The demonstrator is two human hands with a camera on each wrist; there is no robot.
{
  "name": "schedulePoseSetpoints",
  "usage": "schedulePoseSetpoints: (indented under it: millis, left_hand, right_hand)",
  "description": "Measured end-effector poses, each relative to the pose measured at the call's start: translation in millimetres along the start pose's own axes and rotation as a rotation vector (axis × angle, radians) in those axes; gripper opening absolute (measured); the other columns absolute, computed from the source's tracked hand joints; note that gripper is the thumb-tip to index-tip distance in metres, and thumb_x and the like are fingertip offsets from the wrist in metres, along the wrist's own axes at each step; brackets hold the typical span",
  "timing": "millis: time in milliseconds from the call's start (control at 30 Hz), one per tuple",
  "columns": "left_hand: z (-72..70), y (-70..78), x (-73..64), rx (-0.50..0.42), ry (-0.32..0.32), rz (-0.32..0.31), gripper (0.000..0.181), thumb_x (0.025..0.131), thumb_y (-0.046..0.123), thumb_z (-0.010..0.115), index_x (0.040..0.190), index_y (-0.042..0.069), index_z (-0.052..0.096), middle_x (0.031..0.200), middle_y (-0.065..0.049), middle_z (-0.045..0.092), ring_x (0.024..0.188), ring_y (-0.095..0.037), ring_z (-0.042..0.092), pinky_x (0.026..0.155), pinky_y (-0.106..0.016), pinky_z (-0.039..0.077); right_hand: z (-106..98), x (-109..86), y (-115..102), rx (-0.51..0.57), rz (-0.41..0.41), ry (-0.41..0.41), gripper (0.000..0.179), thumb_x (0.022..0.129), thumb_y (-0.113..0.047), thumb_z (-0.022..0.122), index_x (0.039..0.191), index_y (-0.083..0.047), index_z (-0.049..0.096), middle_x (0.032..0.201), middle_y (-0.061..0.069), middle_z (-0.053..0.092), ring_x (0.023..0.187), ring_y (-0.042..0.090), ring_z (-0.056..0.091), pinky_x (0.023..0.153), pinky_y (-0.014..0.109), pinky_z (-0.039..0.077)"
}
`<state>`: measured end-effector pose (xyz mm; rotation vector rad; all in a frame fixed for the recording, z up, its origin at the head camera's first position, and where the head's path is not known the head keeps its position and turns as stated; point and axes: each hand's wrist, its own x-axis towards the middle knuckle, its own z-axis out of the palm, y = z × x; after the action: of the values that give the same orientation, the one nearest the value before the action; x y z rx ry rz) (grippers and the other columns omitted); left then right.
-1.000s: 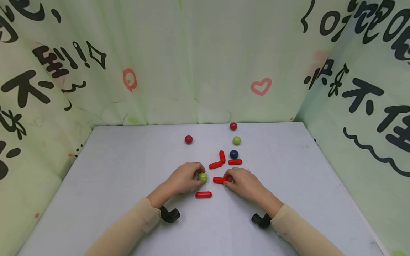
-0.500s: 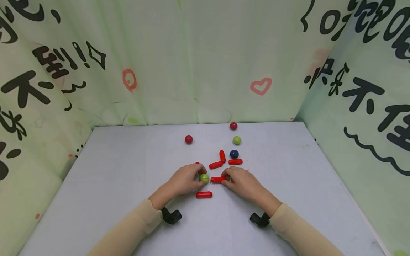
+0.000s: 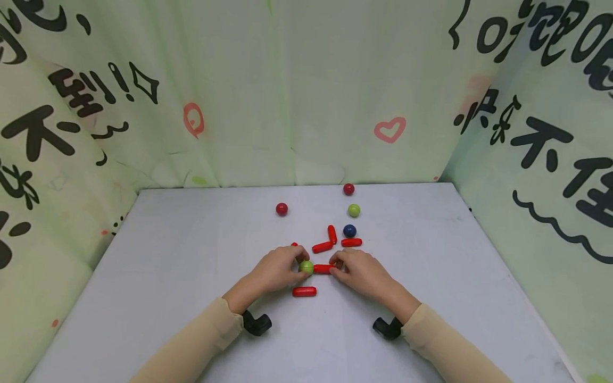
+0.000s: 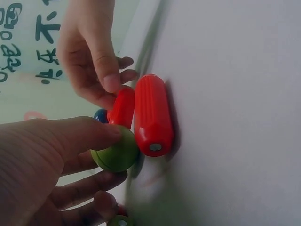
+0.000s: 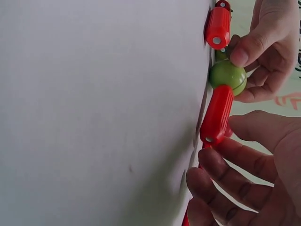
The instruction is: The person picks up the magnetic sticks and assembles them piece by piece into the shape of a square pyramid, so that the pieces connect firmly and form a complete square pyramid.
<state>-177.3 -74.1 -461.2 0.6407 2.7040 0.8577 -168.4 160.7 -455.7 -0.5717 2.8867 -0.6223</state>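
My left hand [image 3: 280,268] pinches a green ball [image 3: 306,267] between thumb and fingers, low over the table. Its fingertips also show around the ball [image 4: 115,153] in the left wrist view. My right hand [image 3: 361,270] holds a red magnetic rod [image 3: 322,269] by its right end, thumb and index finger at its sides. The rod's left end meets the ball; the right wrist view shows the rod [image 5: 217,114] against it, a silvery disc in its free end. A loose red rod [image 3: 304,291] lies just in front of the left hand.
Beyond the hands lie red rods [image 3: 322,247], a blue ball [image 3: 349,231], a green ball [image 3: 354,210] and two red balls [image 3: 282,209]. Part of another green piece [image 4: 121,220] shows beneath the left hand. Printed curtains stand around the white table [image 3: 191,229].
My right hand has moved left with the red rod, closing the gap to the green ball. The left hand has shifted slightly right with the ball. The loose pieces stay put.
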Motion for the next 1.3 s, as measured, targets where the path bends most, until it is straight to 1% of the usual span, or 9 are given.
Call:
schedulePoseSetpoints:
  millis: [267, 400, 533, 667, 800, 1000, 1133, 1200, 1300]
  left_hand:
    - [0.7, -2.2, -1.5, -0.016, 0.003, -0.004, 0.030, 0.088, 0.021, 0.081, 0.115, 0.015, 0.069, 0.101, 0.003, 0.070, 0.088, -0.014, 0.061, 0.079, -0.031, 0.054]
    - [-0.2, -2.4, -3.2, -0.015, 0.004, 0.001, 0.028, 0.089, 0.020, 0.081, 0.114, 0.015, 0.069, 0.100, 0.003, 0.070, 0.086, -0.013, 0.060, 0.076, -0.030, 0.052]
    - [-1.4, -2.3, -4.4, -0.019, 0.006, 0.007, 0.027, 0.089, 0.020, 0.080, 0.114, 0.015, 0.069, 0.100, 0.003, 0.070, 0.086, -0.014, 0.060, 0.075, -0.030, 0.052]
    - [-1.6, -3.1, -3.9, -0.021, 0.010, 0.012, 0.028, 0.089, 0.020, 0.080, 0.115, 0.015, 0.070, 0.101, 0.003, 0.070, 0.087, -0.013, 0.060, 0.077, -0.030, 0.052]
    - [-1.4, -3.5, -3.2, -0.028, 0.008, 0.012, 0.027, 0.089, 0.020, 0.080, 0.115, 0.015, 0.070, 0.100, 0.004, 0.070, 0.087, -0.013, 0.060, 0.077, -0.030, 0.052]
    - [-0.6, -4.8, -2.7, -0.012, 0.014, 0.008, 0.028, 0.089, 0.021, 0.081, 0.114, 0.016, 0.070, 0.100, 0.004, 0.071, 0.089, -0.013, 0.061, 0.079, -0.031, 0.054]
    - [-1.0, -5.4, -2.8, 0.000, 0.014, 0.006, 0.028, 0.088, 0.022, 0.081, 0.113, 0.017, 0.070, 0.101, 0.004, 0.071, 0.090, -0.013, 0.062, 0.080, -0.031, 0.054]
    - [-1.3, -5.5, -3.0, 0.003, 0.014, 0.004, 0.028, 0.088, 0.022, 0.081, 0.113, 0.018, 0.070, 0.101, 0.004, 0.071, 0.090, -0.013, 0.062, 0.080, -0.032, 0.054]
    - [-2.0, -5.1, -3.3, 0.007, 0.012, 0.001, 0.027, 0.089, 0.022, 0.081, 0.113, 0.018, 0.070, 0.102, 0.004, 0.071, 0.090, -0.013, 0.062, 0.080, -0.032, 0.054]
  right_hand:
    - [-14, 7.9, 9, 0.003, 0.028, 0.054, 0.017, 0.095, -0.021, 0.073, 0.110, -0.013, 0.074, 0.097, -0.001, 0.069, 0.085, 0.014, 0.063, 0.076, 0.030, 0.057]
    - [-23, 14.8, 17, -0.033, 0.035, 0.108, 0.019, 0.097, -0.019, 0.072, 0.114, -0.011, 0.074, 0.107, 0.005, 0.068, 0.092, 0.020, 0.065, 0.082, 0.036, 0.060]
    - [-29, 23.1, 25, -0.100, -0.003, 0.155, 0.022, 0.098, -0.012, 0.070, 0.119, -0.010, 0.075, 0.120, 0.010, 0.067, 0.104, 0.028, 0.067, 0.088, 0.042, 0.060]
    - [-31, 29.8, 32, -0.164, -0.019, 0.153, 0.027, 0.099, -0.008, 0.067, 0.124, -0.011, 0.075, 0.134, 0.012, 0.064, 0.114, 0.035, 0.064, 0.090, 0.047, 0.059]
    - [-31, 34.1, 40, -0.188, 0.014, 0.129, 0.031, 0.099, -0.008, 0.066, 0.130, -0.012, 0.072, 0.140, 0.013, 0.062, 0.116, 0.038, 0.063, 0.089, 0.049, 0.060]
    - [-31, 36.4, 50, -0.132, 0.123, 0.138, 0.034, 0.096, -0.011, 0.071, 0.130, -0.007, 0.065, 0.133, 0.019, 0.063, 0.113, 0.035, 0.064, 0.094, 0.050, 0.058]
    - [-33, 35.2, 53, -0.067, 0.196, 0.138, 0.028, 0.095, -0.015, 0.074, 0.118, -0.006, 0.061, 0.114, 0.016, 0.066, 0.089, 0.028, 0.061, 0.079, 0.041, 0.058]
    - [-33, 34.5, 55, -0.054, 0.212, 0.142, 0.030, 0.095, -0.016, 0.075, 0.119, -0.007, 0.059, 0.110, 0.014, 0.065, 0.083, 0.026, 0.059, 0.074, 0.039, 0.055]
    - [-33, 32.7, 59, -0.058, 0.215, 0.156, 0.036, 0.096, -0.017, 0.074, 0.128, -0.008, 0.060, 0.117, 0.016, 0.065, 0.090, 0.029, 0.063, 0.080, 0.043, 0.059]
